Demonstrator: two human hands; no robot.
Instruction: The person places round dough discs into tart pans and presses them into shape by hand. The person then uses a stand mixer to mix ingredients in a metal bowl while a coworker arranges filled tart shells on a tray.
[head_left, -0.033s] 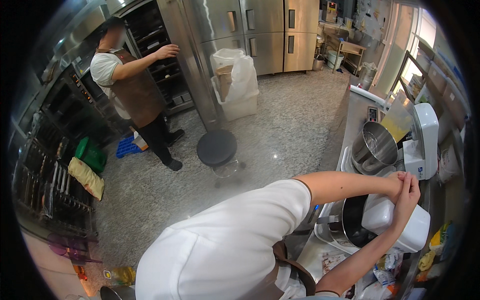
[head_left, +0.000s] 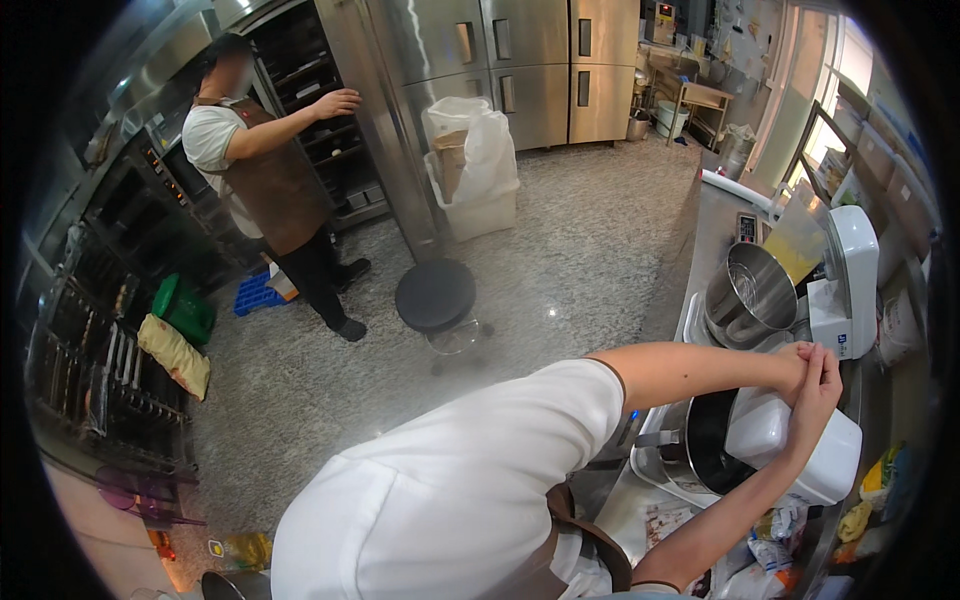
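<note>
My left hand (head_left: 797, 362) and my right hand (head_left: 822, 382) meet above the white head of a stand mixer (head_left: 815, 445) at the right. The fingers of both hands are closed and pressed together. What lies between them, if anything, is too small to make out. My left forearm reaches across the mixer's steel bowl (head_left: 680, 440), which is dark inside and has a side handle. My right forearm comes up from the lower edge. Just beyond stands a second white stand mixer (head_left: 850, 265), its head raised, with a shiny steel bowl (head_left: 750, 297) and a wire whisk (head_left: 741, 284).
At the left a co-worker (head_left: 270, 180) in a brown apron holds an arm out towards a tall open rack cabinet (head_left: 335, 130). A round black stool (head_left: 435, 296) and a lined white bin (head_left: 480, 213) stand on the floor. Packets (head_left: 770, 550) lie beside the near mixer.
</note>
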